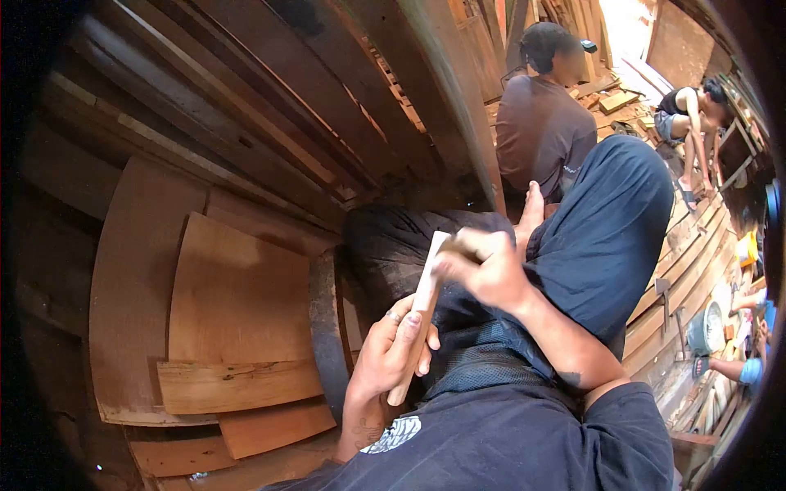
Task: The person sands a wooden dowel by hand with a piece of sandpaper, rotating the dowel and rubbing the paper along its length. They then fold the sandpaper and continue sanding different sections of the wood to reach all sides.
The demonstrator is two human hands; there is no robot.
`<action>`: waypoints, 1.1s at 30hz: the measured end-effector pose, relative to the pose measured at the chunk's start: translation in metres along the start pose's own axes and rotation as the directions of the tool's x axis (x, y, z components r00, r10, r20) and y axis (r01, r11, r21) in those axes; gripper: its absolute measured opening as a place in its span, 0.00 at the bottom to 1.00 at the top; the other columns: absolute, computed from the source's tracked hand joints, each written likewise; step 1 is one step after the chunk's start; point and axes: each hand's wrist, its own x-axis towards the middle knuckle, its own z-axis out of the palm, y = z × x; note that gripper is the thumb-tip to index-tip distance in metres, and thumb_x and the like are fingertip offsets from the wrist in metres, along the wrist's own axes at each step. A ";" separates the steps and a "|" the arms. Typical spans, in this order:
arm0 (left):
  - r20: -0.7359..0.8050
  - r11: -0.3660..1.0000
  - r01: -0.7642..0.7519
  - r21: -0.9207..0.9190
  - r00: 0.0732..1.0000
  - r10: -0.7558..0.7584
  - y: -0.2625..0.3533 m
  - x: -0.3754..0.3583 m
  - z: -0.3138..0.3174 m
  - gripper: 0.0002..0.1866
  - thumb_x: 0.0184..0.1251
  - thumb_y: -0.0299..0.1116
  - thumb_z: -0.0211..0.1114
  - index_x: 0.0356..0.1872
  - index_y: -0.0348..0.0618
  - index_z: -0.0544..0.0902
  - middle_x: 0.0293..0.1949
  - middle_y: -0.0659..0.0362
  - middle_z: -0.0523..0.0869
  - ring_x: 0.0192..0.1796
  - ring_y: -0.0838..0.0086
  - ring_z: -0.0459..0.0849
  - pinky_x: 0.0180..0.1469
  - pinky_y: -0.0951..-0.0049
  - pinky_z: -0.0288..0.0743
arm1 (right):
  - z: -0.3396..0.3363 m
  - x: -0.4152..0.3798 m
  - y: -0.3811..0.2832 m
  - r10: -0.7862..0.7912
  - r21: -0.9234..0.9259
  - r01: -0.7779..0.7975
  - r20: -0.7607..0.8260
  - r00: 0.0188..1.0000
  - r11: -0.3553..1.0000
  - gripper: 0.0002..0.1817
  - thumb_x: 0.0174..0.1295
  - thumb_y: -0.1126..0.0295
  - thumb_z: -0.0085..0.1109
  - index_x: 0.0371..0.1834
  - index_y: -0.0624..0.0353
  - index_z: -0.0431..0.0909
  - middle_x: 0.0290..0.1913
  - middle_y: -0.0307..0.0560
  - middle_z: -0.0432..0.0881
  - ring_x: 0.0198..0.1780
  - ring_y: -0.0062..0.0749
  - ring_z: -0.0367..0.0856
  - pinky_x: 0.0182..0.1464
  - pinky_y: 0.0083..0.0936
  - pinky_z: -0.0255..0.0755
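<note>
A narrow, pale wooden piece [424,299] lies slantwise over my lap. My left hand [397,348] is wrapped round its lower part, with the thumb on top and a ring on one finger. At the upper end, my right hand [489,268] is closed on something thin and brownish, pressed against or just beside the wood. Motion blur and the fingers hide what that thing is.
Flat boards [241,303] lie at the left, below dark planks [270,82]. A person in a brown shirt [540,123] sits ahead; another person [692,123] bends forward at the upper right. A bucket [706,329] and tools stand at the right, near another person's limbs.
</note>
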 end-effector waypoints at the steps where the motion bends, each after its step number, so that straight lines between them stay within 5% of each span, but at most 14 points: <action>1: 0.005 1.000 -0.009 -0.023 1.000 0.009 -0.001 0.000 0.000 0.25 0.99 0.42 0.51 0.80 0.33 0.74 0.38 0.56 0.89 0.26 0.79 0.83 0.31 0.76 0.79 | 0.006 -0.004 0.002 -0.058 0.085 0.049 0.102 0.993 0.995 0.15 0.73 0.59 0.81 0.47 0.62 0.95 0.35 0.50 0.96 0.33 0.24 0.92 0.39 0.28 0.82; 3: -0.028 0.998 -0.045 0.035 0.999 0.046 -0.002 0.000 -0.004 0.26 0.99 0.44 0.49 0.80 0.35 0.75 0.38 0.56 0.88 0.26 0.79 0.82 0.31 0.77 0.79 | 0.006 -0.008 0.007 0.008 0.037 -0.019 0.285 0.958 0.999 0.16 0.70 0.58 0.84 0.47 0.61 0.95 0.34 0.50 0.95 0.32 0.22 0.90 0.37 0.28 0.80; 7: -0.053 0.997 0.007 0.076 0.999 -0.003 -0.003 -0.001 -0.001 0.27 0.99 0.46 0.49 0.81 0.36 0.76 0.36 0.58 0.87 0.29 0.79 0.83 0.34 0.77 0.80 | -0.001 0.007 0.013 0.124 0.111 -0.105 -0.182 0.975 0.988 0.17 0.74 0.60 0.81 0.41 0.67 0.93 0.35 0.46 0.96 0.36 0.15 0.87 0.35 0.25 0.79; 9: -0.047 0.994 0.011 0.104 0.999 -0.006 -0.004 0.001 0.000 0.28 0.99 0.47 0.48 0.81 0.36 0.76 0.36 0.59 0.87 0.30 0.80 0.83 0.36 0.76 0.80 | -0.001 0.005 0.001 0.051 0.039 -0.045 -0.182 0.982 0.998 0.16 0.74 0.60 0.81 0.43 0.66 0.93 0.36 0.49 0.96 0.34 0.20 0.90 0.36 0.27 0.81; 11: -0.061 0.994 -0.008 0.111 0.998 0.015 -0.007 0.001 -0.001 0.28 0.99 0.48 0.48 0.81 0.36 0.76 0.35 0.60 0.87 0.31 0.80 0.83 0.37 0.76 0.81 | 0.008 -0.004 0.003 -0.113 0.037 0.111 0.049 0.992 0.993 0.16 0.72 0.60 0.83 0.44 0.64 0.94 0.34 0.53 0.95 0.33 0.27 0.93 0.37 0.29 0.81; 12: -0.088 0.991 -0.004 0.137 0.996 0.017 -0.003 0.000 -0.001 0.29 0.99 0.49 0.48 0.81 0.37 0.76 0.35 0.60 0.87 0.31 0.80 0.83 0.38 0.77 0.81 | 0.008 -0.009 0.004 -0.030 0.038 0.023 0.191 0.981 0.999 0.15 0.70 0.60 0.84 0.44 0.63 0.94 0.32 0.56 0.93 0.32 0.32 0.93 0.37 0.31 0.81; 13: -0.093 0.990 0.007 0.140 0.996 0.006 -0.001 -0.001 0.000 0.29 0.99 0.50 0.48 0.82 0.37 0.76 0.35 0.60 0.87 0.31 0.80 0.83 0.38 0.77 0.81 | 0.007 -0.008 0.002 -0.001 0.018 -0.003 0.230 0.973 1.000 0.16 0.69 0.60 0.85 0.45 0.62 0.94 0.29 0.51 0.92 0.31 0.25 0.90 0.35 0.30 0.79; 17: -0.070 0.991 0.034 0.129 0.997 -0.025 0.000 -0.002 -0.001 0.30 0.99 0.50 0.48 0.83 0.37 0.75 0.36 0.60 0.88 0.31 0.81 0.83 0.37 0.77 0.81 | -0.004 0.007 0.009 0.178 0.176 -0.155 -0.121 0.977 0.972 0.17 0.80 0.60 0.76 0.44 0.66 0.93 0.34 0.39 0.93 0.35 0.14 0.82 0.36 0.25 0.76; 19: -0.042 0.992 0.038 0.116 0.999 -0.033 -0.002 -0.001 0.000 0.30 0.99 0.50 0.48 0.83 0.37 0.75 0.36 0.60 0.88 0.31 0.81 0.83 0.36 0.77 0.81 | -0.004 0.005 -0.003 0.131 0.118 -0.119 -0.096 0.987 0.986 0.16 0.78 0.60 0.77 0.44 0.65 0.94 0.34 0.40 0.93 0.37 0.13 0.83 0.38 0.24 0.77; 23: -0.105 0.996 0.015 0.092 0.994 -0.005 0.000 -0.001 -0.001 0.30 0.99 0.51 0.48 0.82 0.37 0.78 0.37 0.60 0.88 0.31 0.80 0.84 0.35 0.79 0.80 | 0.007 -0.009 0.004 0.115 0.190 -0.190 0.345 0.931 0.963 0.17 0.75 0.59 0.80 0.53 0.63 0.96 0.40 0.46 0.97 0.42 0.18 0.88 0.47 0.31 0.84; 27: -0.075 0.998 0.014 0.055 0.997 -0.010 -0.002 -0.001 0.001 0.29 0.98 0.49 0.51 0.82 0.37 0.78 0.39 0.59 0.89 0.29 0.79 0.85 0.32 0.77 0.81 | -0.006 0.010 0.003 0.235 0.271 -0.203 -0.092 0.968 0.941 0.18 0.79 0.56 0.77 0.44 0.64 0.93 0.34 0.39 0.92 0.37 0.13 0.83 0.39 0.23 0.76; 28: -0.060 1.000 0.009 0.018 0.998 -0.008 -0.005 0.000 0.002 0.29 0.98 0.48 0.52 0.82 0.37 0.78 0.40 0.57 0.89 0.28 0.79 0.85 0.32 0.76 0.81 | -0.007 0.009 0.007 0.219 0.160 -0.203 -0.094 0.971 0.966 0.19 0.80 0.56 0.76 0.45 0.66 0.93 0.35 0.39 0.92 0.37 0.13 0.83 0.39 0.23 0.76; 32: -0.132 0.999 -0.039 0.027 0.990 0.042 -0.006 0.003 0.001 0.29 0.98 0.48 0.51 0.82 0.36 0.78 0.42 0.56 0.89 0.28 0.78 0.84 0.33 0.77 0.81 | 0.003 -0.009 0.003 0.169 0.047 -0.198 0.355 0.919 0.979 0.18 0.80 0.57 0.76 0.44 0.65 0.94 0.33 0.37 0.92 0.38 0.13 0.81 0.41 0.24 0.77; 33: -0.131 0.998 -0.045 0.034 0.990 0.049 -0.006 0.003 0.000 0.29 0.98 0.48 0.51 0.82 0.36 0.78 0.41 0.56 0.89 0.28 0.78 0.84 0.33 0.77 0.81 | 0.005 -0.007 0.004 0.193 0.108 -0.229 0.277 0.941 0.967 0.18 0.80 0.57 0.76 0.44 0.65 0.94 0.33 0.37 0.92 0.38 0.13 0.81 0.41 0.24 0.77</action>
